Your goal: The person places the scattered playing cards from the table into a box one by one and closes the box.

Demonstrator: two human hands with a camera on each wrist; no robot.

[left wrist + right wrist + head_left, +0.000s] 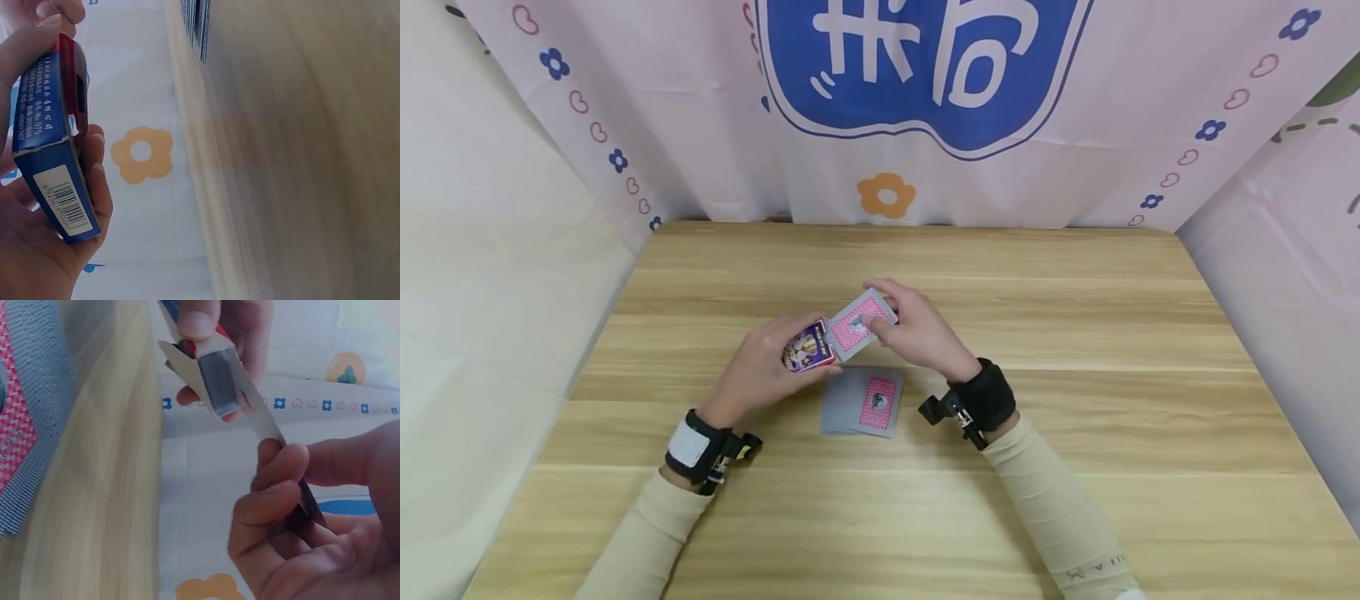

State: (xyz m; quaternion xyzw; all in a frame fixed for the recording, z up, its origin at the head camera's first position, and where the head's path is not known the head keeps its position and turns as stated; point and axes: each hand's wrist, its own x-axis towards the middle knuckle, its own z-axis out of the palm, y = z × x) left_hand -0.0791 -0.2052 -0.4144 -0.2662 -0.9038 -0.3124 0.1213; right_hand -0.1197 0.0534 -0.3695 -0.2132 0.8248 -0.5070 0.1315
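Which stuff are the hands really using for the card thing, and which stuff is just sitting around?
In use:
left hand gripping the card box
right hand pinching a card at the box's mouth
pile of cards on the table

Just there:
patterned cloth behind

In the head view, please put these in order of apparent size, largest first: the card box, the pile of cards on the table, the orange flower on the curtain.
1. Pile of cards.
2. Orange flower and card box look about alike; the left hand hides part of the box, so I do not rank them.
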